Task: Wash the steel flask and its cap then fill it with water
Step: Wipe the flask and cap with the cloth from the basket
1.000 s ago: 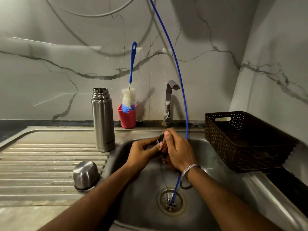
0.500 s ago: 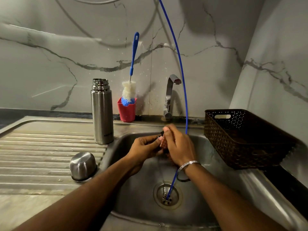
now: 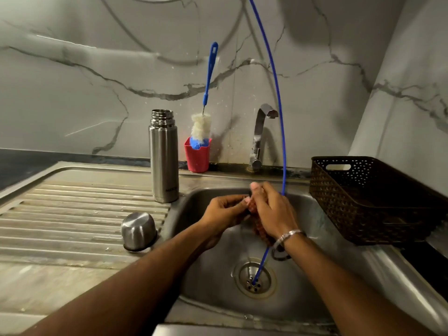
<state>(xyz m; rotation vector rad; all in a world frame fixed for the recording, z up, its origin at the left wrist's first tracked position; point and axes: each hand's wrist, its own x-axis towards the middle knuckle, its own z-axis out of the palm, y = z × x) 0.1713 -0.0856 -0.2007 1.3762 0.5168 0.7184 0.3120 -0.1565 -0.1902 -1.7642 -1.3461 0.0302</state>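
The steel flask (image 3: 164, 156) stands uncapped and upright on the sink's back ledge, left of the basin. Its steel cup cap (image 3: 138, 230) lies mouth down on the ribbed drainboard. Over the basin my two hands meet. My left hand (image 3: 223, 212) curls its fingers round a small dark piece, mostly hidden. My right hand (image 3: 271, 209) grips a reddish-brown scrubber (image 3: 260, 230) pressed against that piece. A thin stream of water drops below my hands toward the drain (image 3: 253, 278).
The tap (image 3: 260, 134) stands behind the basin. A blue hose (image 3: 278, 112) runs from above down into the drain. A red cup (image 3: 197, 156) holds a blue-handled bottle brush (image 3: 201, 127). A dark perforated basket (image 3: 373, 202) sits right of the steel sink (image 3: 327, 275).
My hands stay together over the basin, shifting only slightly against each other. The flask and the cap have not moved; the view tilted a little.
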